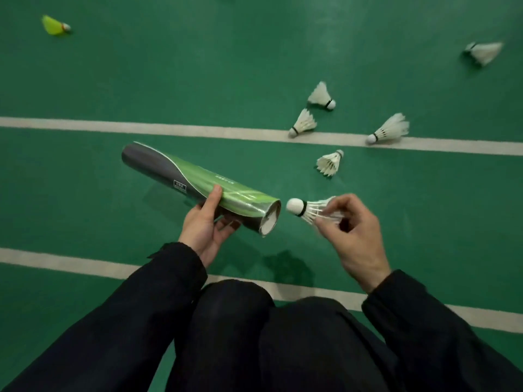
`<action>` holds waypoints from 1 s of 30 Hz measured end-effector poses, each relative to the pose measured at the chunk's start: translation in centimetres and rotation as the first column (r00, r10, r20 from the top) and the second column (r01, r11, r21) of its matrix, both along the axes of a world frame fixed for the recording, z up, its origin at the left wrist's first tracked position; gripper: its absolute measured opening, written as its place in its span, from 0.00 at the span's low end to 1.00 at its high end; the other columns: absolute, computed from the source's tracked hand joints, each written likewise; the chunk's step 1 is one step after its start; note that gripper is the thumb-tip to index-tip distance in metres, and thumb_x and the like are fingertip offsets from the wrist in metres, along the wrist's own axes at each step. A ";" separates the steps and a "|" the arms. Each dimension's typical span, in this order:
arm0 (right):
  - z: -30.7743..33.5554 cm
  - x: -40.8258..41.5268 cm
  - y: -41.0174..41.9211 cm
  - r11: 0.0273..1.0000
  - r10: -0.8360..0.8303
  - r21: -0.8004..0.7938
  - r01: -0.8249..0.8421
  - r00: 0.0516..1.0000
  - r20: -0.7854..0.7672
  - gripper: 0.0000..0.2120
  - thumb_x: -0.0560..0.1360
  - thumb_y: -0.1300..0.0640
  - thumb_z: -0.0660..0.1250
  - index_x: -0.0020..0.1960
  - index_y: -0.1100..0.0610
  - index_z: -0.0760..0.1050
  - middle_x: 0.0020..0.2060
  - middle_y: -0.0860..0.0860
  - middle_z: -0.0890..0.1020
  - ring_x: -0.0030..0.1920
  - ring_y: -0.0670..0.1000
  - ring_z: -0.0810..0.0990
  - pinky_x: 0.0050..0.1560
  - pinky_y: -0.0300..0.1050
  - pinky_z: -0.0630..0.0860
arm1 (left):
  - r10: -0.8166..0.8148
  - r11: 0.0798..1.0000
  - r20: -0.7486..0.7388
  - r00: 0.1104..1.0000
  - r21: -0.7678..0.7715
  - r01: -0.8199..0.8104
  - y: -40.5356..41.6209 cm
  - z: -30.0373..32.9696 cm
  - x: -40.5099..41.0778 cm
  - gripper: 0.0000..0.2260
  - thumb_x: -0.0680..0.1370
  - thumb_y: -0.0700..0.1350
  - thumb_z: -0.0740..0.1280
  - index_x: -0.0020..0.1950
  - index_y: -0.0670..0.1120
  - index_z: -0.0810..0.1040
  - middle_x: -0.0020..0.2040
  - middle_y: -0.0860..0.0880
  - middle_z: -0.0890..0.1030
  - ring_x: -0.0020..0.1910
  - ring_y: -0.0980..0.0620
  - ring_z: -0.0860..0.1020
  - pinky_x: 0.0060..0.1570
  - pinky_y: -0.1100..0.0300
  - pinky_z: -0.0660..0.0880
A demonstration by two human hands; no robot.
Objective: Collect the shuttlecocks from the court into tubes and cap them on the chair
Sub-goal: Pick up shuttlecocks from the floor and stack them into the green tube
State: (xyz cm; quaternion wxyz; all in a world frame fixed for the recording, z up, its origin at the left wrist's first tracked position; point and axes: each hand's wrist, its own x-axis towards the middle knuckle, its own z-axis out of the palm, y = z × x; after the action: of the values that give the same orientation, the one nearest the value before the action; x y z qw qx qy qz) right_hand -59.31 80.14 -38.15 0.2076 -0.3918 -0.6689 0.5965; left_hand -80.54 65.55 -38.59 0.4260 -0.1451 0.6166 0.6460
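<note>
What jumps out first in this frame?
The centre: the left hand holds a green tube, open end facing a white shuttlecock pinched by the right hand. Next, five white shuttlecocks lie on the court at upper right, and one yellow shuttlecock far left.

- You've got green court flooring under you
- Two white boundary lines crossing it
- Your black trousers filling the bottom
</note>
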 end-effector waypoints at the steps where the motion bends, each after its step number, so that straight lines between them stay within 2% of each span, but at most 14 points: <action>1: 2.8 -0.5 0.3 0.991 0.054 0.123 -0.051 0.998 -0.021 0.09 0.74 0.66 0.74 0.45 0.55 0.75 0.34 0.47 0.77 0.32 0.42 0.71 0.34 0.37 0.68 | -0.011 1.000 -0.003 1.000 0.026 0.011 1.0 1.5 -0.2 0.23 0.79 0.54 0.71 0.69 0.40 0.76 0.57 0.43 0.84 0.50 0.48 0.84 0.43 0.55 0.83; 4: 7.6 -2.7 -0.2 0.846 0.156 0.493 -0.203 0.979 0.135 0.08 0.74 0.62 0.73 0.45 0.53 0.75 0.33 0.39 0.74 0.30 0.40 0.73 0.33 0.29 0.64 | -0.048 0.992 -0.039 0.998 0.116 0.053 3.6 5.7 0.0 0.22 0.81 0.53 0.70 0.69 0.40 0.75 0.58 0.43 0.83 0.51 0.47 0.83 0.46 0.54 0.83; 6: 9.0 -3.8 -0.8 0.758 0.176 0.572 -0.314 0.942 0.285 0.08 0.76 0.58 0.71 0.47 0.49 0.72 0.36 0.40 0.77 0.32 0.41 0.74 0.34 0.37 0.69 | -0.067 0.986 -0.069 0.995 0.148 0.076 4.6 7.4 0.7 0.22 0.81 0.53 0.69 0.70 0.41 0.75 0.60 0.42 0.83 0.53 0.47 0.83 0.48 0.53 0.82; 8: 9.9 -3.8 -1.1 0.818 0.222 0.475 -0.325 0.939 0.261 0.09 0.78 0.57 0.69 0.49 0.48 0.70 0.41 0.43 0.81 0.37 0.46 0.78 0.40 0.48 0.76 | -0.046 0.979 -0.066 0.997 0.194 0.058 4.9 8.1 1.1 0.23 0.81 0.53 0.68 0.71 0.41 0.75 0.63 0.41 0.83 0.54 0.47 0.83 0.48 0.53 0.82; 10: 10.9 -3.6 -1.7 0.932 0.222 0.284 -0.227 0.974 0.049 0.13 0.78 0.60 0.70 0.54 0.48 0.68 0.47 0.45 0.84 0.43 0.46 0.81 0.49 0.44 0.78 | 0.000 0.966 -0.029 1.000 0.258 0.008 4.8 8.4 1.0 0.23 0.82 0.53 0.68 0.71 0.40 0.75 0.61 0.42 0.83 0.52 0.47 0.83 0.45 0.54 0.83; 12: 11.0 -3.7 -2.4 0.974 0.113 0.203 -0.100 0.992 -0.051 0.14 0.78 0.60 0.71 0.54 0.48 0.67 0.49 0.46 0.86 0.40 0.44 0.81 0.47 0.42 0.78 | 0.016 0.952 0.009 1.000 0.307 -0.018 4.5 8.4 0.8 0.21 0.82 0.52 0.67 0.69 0.40 0.76 0.57 0.44 0.83 0.50 0.47 0.82 0.43 0.54 0.84; 14: 10.6 -3.9 -2.5 0.968 0.069 0.243 -0.067 0.998 -0.001 0.10 0.77 0.58 0.70 0.52 0.46 0.70 0.50 0.43 0.86 0.31 0.49 0.74 0.37 0.48 0.76 | 0.005 0.940 0.030 1.000 0.341 -0.015 4.2 8.6 0.8 0.19 0.82 0.53 0.68 0.67 0.41 0.77 0.54 0.44 0.83 0.47 0.48 0.83 0.43 0.54 0.84; 16: 10.5 -4.0 -1.7 0.959 0.165 0.224 -0.175 0.984 0.061 0.10 0.75 0.56 0.67 0.53 0.44 0.74 0.53 0.41 0.85 0.29 0.56 0.69 0.33 0.50 0.75 | -0.014 0.935 0.050 0.999 0.356 -0.004 4.4 8.7 0.6 0.18 0.81 0.53 0.68 0.65 0.42 0.78 0.50 0.45 0.83 0.41 0.50 0.84 0.40 0.56 0.83; 17: 10.5 -3.9 -1.3 0.949 0.230 0.195 -0.247 0.967 0.106 0.14 0.73 0.56 0.65 0.56 0.43 0.76 0.52 0.41 0.85 0.27 0.53 0.68 0.33 0.48 0.74 | -0.027 0.936 0.052 0.998 0.353 0.007 4.5 8.8 0.7 0.18 0.81 0.52 0.68 0.64 0.42 0.77 0.49 0.46 0.83 0.39 0.51 0.84 0.39 0.57 0.82; 20: 9.9 -4.3 0.2 0.899 0.415 0.048 -0.436 0.880 0.230 0.24 0.78 0.62 0.64 0.71 0.46 0.73 0.43 0.44 0.82 0.29 0.41 0.74 0.36 0.39 0.74 | -0.080 0.936 0.050 0.996 0.348 0.058 5.4 8.0 1.4 0.19 0.82 0.52 0.68 0.67 0.41 0.77 0.50 0.45 0.84 0.40 0.50 0.85 0.39 0.56 0.82; 22: 8.3 -4.7 0.8 0.874 0.479 -0.055 -0.482 0.838 0.261 0.25 0.80 0.64 0.63 0.74 0.48 0.70 0.46 0.53 0.84 0.35 0.45 0.82 0.36 0.42 0.78 | -0.110 0.935 0.031 0.993 0.341 0.093 6.1 6.9 2.3 0.21 0.81 0.52 0.69 0.69 0.40 0.76 0.54 0.44 0.85 0.44 0.50 0.86 0.42 0.56 0.82; 24: 6.3 -4.7 1.3 0.894 0.447 -0.069 -0.442 0.881 0.152 0.21 0.80 0.63 0.64 0.70 0.46 0.72 0.55 0.58 0.85 0.43 0.53 0.86 0.35 0.45 0.79 | -0.081 0.944 0.026 0.996 0.323 0.069 6.8 5.6 2.4 0.21 0.81 0.51 0.69 0.69 0.41 0.75 0.58 0.43 0.85 0.48 0.48 0.86 0.44 0.55 0.82; 27: 4.2 -3.8 2.4 0.967 0.228 -0.108 -0.231 0.973 -0.039 0.12 0.76 0.57 0.68 0.58 0.47 0.80 0.55 0.51 0.85 0.41 0.51 0.85 0.38 0.44 0.78 | 0.019 0.973 0.044 0.999 0.230 -0.028 7.8 4.3 1.1 0.23 0.80 0.51 0.70 0.70 0.40 0.74 0.62 0.41 0.83 0.55 0.45 0.84 0.45 0.54 0.84; 30: 0.8 -3.7 5.0 0.997 0.055 -0.060 -0.049 0.995 0.089 0.05 0.79 0.55 0.68 0.53 0.50 0.82 0.50 0.49 0.86 0.37 0.47 0.81 0.41 0.45 0.77 | 0.083 0.986 0.048 0.995 0.143 -0.089 8.8 2.4 -0.7 0.25 0.80 0.52 0.71 0.71 0.40 0.73 0.64 0.41 0.83 0.59 0.43 0.83 0.49 0.52 0.84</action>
State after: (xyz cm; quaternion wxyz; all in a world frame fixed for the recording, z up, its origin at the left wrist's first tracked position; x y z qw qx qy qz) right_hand -63.01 85.13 -37.34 0.1501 -0.4068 -0.6700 0.6025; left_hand -81.25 74.33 -36.21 0.4198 -0.1538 0.5521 0.7037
